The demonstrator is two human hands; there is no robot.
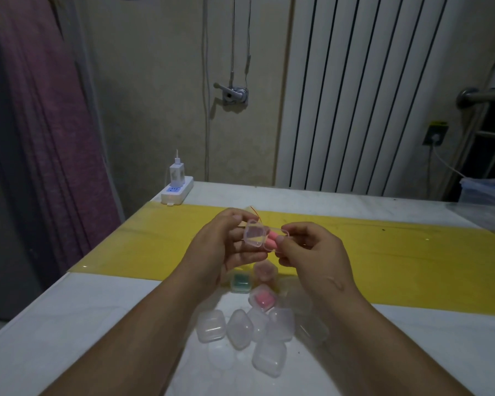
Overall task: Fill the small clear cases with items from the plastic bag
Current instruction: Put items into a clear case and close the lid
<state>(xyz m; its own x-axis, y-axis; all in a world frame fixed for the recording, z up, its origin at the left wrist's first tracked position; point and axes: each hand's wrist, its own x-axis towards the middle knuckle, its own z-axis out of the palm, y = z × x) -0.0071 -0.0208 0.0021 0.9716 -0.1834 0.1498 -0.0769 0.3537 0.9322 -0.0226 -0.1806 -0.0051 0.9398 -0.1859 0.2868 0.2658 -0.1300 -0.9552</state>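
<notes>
Power strip (175, 192) at far left table edge; left hand (226, 247) fingers curled round open clear case (254, 235), held above yellow strip (383, 252); right hand (312, 250) pinches pink item (273, 243) at case mouth; closed cases (249, 324) clustered on white tabletop (83, 324) below hands; plastic bag (483, 201) far right.

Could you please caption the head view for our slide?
Both hands hold an open clear case with a pink item.
</notes>
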